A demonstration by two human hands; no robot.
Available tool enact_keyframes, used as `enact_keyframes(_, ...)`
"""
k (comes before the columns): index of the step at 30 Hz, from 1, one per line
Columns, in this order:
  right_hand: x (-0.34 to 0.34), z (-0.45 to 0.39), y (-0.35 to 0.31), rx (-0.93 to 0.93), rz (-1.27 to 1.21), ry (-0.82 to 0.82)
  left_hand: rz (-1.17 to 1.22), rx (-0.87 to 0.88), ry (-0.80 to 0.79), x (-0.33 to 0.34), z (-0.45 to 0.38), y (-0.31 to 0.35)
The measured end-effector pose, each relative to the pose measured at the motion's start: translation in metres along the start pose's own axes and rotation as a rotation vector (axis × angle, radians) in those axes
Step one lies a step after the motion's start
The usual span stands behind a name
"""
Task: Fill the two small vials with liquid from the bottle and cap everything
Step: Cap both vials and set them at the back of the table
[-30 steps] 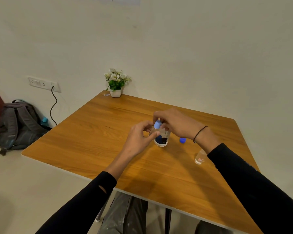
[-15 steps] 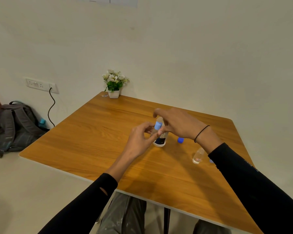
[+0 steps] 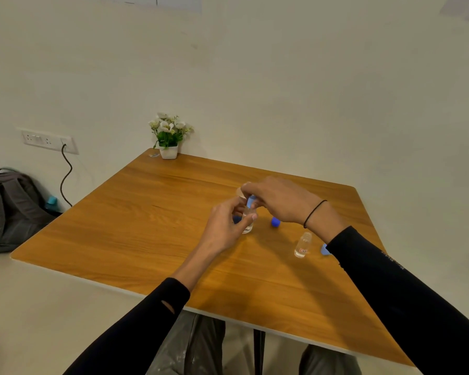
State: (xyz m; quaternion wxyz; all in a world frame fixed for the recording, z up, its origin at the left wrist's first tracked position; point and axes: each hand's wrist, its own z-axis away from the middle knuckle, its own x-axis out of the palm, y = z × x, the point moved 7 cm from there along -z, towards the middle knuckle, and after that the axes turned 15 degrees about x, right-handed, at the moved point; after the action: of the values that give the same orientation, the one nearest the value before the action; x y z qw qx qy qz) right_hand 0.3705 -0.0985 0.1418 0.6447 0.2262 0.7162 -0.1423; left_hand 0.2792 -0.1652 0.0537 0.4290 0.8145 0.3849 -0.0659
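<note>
At frame centre a small vial (image 3: 247, 221) is pinched by the left hand (image 3: 228, 226) while a light-blue cap (image 3: 251, 201) is pinched by the right hand (image 3: 275, 201); if cross-threaded, liquid may be spilled on the worktop (image 3: 146, 226).

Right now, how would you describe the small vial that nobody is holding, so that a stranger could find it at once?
Start at the wooden table and follow the person's right forearm. Just left of its black sleeve stands a small clear glass vial, upright and uncapped. It stands alone, apart from the right hand, and it bears a small red label near its base.
</note>
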Motion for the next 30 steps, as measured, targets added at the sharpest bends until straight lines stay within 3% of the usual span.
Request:
enact_keyframes(6,-0.004,0.016,0.051,0.112,-0.05,0.027,0.09,0.011,-0.011,0.044,-0.026,0.015)
enact_keyframes(12,-0.008,0.031,0.124,0.309,-0.276,0.088,0.203,0.053,-0.076,0.102,-0.066,0.032)
enact_keyframes(17,0.025,0.038,0.186,0.507,-0.281,0.064,0.193,-0.026,-0.203,0.147,-0.078,0.017)
enact_keyframes(24,0.094,0.041,0.227,0.645,-0.331,-0.028,0.26,-0.217,-0.144,0.155,-0.055,-0.017)
enact_keyframes(30,0.097,0.046,0.236,0.687,-0.347,-0.048,0.422,-0.3,-0.113,0.149,-0.035,-0.009)
